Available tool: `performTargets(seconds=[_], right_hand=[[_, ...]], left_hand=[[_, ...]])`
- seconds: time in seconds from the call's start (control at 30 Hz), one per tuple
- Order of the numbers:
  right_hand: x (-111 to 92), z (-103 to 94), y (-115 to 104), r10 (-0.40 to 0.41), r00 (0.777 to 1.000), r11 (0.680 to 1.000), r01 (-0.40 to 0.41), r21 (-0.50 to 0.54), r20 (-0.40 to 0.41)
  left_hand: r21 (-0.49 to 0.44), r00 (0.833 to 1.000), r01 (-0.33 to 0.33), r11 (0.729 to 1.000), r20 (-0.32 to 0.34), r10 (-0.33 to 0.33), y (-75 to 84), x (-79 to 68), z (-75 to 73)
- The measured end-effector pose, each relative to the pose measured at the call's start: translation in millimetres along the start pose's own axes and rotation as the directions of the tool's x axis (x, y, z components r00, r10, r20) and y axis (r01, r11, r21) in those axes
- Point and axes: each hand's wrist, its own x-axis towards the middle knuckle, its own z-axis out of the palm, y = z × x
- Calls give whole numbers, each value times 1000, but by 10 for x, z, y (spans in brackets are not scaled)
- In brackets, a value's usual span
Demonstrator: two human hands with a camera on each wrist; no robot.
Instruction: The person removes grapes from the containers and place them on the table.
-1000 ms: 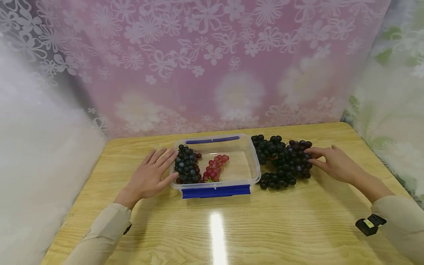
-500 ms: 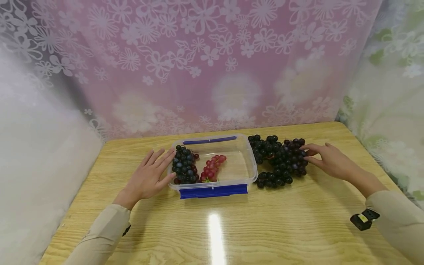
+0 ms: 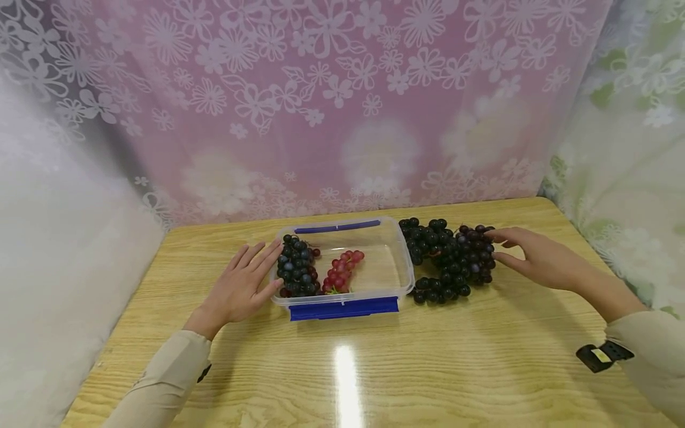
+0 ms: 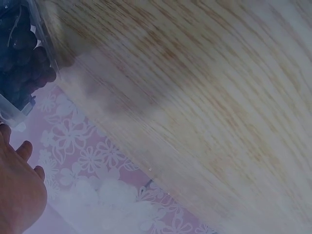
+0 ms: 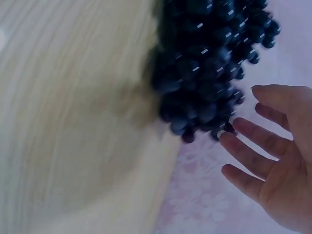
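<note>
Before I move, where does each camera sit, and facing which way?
Head: on the head, looking forward and down at table, box and the dark grapes beside it; left hand, right hand and sleeves show.
Left wrist: on that wrist, facing the table and box's end; part of the left hand shows.
Right wrist: on that wrist, facing those dark grapes; right hand shows.
Shared: head and right wrist views both show those dark grapes.

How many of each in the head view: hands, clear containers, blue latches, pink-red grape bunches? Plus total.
Hands: 2 (left hand, right hand)
Clear container: 1
Blue latches: 2 (near latch, far latch)
Pink-red grape bunch: 1
Total: 6
Dark grapes overlap, so their bunch count is unclear and left out.
</note>
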Motion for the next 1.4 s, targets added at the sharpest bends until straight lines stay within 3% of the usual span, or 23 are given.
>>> performTargets(seconds=[0.3,0.43,0.67,1.03,1.13,1.4], right_hand=[[128,-187,-413,-31,997,999,28,-32,-67],[205,-255,-605,-58,997,997,56,-46,-44],[365,-382,-937,-207,978,974,203,-105,-29],[690,-434,-1188,-331,943,924,328,-195,17],[780,-424,-1240,-334,941,918,338,-207,55],[1012,-270,-1381,-247,948,921,294,-256,202]], left_hand=[[12,1000,2,1000,2,-2,-6,1,-13],[16,1000,2,1000,11,-3,1,3,-13],[14,1000,-2,1000,-1,2,-3,3,0],[-3,1000,-5,1000,-19,5,12,1,-6],[5,1000,-6,1000,-26,6,6,6,5],[-3,1000,8,1000,-15,-8,-2,4,32]])
